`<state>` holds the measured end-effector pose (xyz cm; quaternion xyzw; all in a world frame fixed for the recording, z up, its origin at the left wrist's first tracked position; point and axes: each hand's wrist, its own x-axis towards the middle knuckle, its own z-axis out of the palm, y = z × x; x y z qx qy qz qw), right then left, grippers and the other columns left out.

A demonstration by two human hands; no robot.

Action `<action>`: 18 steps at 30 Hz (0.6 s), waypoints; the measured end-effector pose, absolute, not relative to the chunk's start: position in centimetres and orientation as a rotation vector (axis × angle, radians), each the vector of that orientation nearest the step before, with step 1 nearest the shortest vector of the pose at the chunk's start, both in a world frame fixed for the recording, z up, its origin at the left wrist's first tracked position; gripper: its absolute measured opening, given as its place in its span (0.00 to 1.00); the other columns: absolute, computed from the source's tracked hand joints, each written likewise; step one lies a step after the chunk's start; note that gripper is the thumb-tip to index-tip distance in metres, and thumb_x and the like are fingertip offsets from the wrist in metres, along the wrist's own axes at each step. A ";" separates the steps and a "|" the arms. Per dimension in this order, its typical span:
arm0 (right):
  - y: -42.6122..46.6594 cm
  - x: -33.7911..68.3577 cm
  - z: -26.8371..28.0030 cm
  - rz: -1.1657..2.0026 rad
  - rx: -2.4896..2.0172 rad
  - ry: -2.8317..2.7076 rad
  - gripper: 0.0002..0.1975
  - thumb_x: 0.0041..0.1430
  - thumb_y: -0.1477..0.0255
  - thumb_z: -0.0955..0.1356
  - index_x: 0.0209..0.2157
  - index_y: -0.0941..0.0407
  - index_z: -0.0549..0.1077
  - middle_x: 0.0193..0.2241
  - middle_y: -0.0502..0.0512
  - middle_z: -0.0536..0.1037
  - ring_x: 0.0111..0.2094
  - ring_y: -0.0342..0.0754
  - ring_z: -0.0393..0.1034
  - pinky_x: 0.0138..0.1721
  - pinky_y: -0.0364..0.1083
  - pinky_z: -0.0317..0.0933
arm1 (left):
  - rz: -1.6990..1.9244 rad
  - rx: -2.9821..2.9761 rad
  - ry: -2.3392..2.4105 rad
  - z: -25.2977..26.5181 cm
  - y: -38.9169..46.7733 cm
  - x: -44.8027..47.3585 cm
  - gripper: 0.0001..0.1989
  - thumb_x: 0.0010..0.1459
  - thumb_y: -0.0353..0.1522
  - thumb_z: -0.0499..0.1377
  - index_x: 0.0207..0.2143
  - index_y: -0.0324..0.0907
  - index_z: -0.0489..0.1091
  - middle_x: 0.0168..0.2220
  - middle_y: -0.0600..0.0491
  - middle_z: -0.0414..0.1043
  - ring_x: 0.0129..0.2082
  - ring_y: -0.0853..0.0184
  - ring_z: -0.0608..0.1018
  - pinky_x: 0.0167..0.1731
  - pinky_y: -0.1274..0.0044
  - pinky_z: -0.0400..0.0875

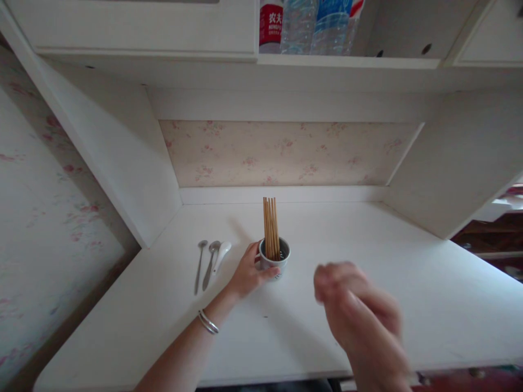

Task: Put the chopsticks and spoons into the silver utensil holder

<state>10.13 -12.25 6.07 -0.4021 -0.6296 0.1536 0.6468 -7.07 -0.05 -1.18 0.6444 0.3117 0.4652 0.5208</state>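
Observation:
A grey-white mug (281, 267) stands on the white desk with a bundle of wooden chopsticks (271, 226) upright in it, leaning slightly left. My left hand (251, 275) is closed around the mug's left and near side, thumb across its front. To the right and nearer the camera, my right hand (355, 305) is raised above the desk, blurred, its fingers curled in; whatever it may hold is hidden. Left of the mug lie a thin long-handled metal spoon (199, 267), another metal spoon (210, 265) and a white soup spoon (221, 257), side by side.
The white desk (368, 234) has side panels left and right and a flower-patterned back wall (278, 152). Overhead, an open shelf compartment holds several plastic bottles (300, 27). The desk's front edge runs along the bottom of the view.

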 end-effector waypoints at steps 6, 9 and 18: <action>-2.8 9.5 1.7 0.486 -1.099 -1.393 0.43 0.44 0.62 0.75 0.60 0.48 0.55 0.61 0.60 0.56 0.58 0.58 0.58 0.57 0.60 0.56 | 1.106 1.556 0.758 -0.6 -0.4 -6.8 0.34 0.48 0.32 0.67 0.57 0.45 0.61 0.56 0.46 0.66 0.54 0.56 0.70 0.54 0.64 0.64; -1.7 8.6 -0.5 0.670 -1.117 -1.401 0.55 0.41 0.62 0.77 0.65 0.48 0.43 0.64 0.63 0.50 0.62 0.58 0.53 0.59 0.60 0.54 | 1.078 1.592 0.725 -0.1 -0.7 -6.8 0.33 0.48 0.29 0.66 0.57 0.44 0.61 0.55 0.47 0.67 0.53 0.57 0.71 0.54 0.65 0.64; -1.8 8.5 -0.6 0.691 -1.144 -1.441 0.56 0.41 0.65 0.77 0.65 0.50 0.42 0.55 0.63 0.67 0.53 0.57 0.67 0.55 0.59 0.59 | 1.246 1.773 1.124 -0.7 0.4 -9.9 0.29 0.43 0.20 0.54 0.50 0.46 0.69 0.51 0.50 0.68 0.46 0.62 0.72 0.43 0.71 0.69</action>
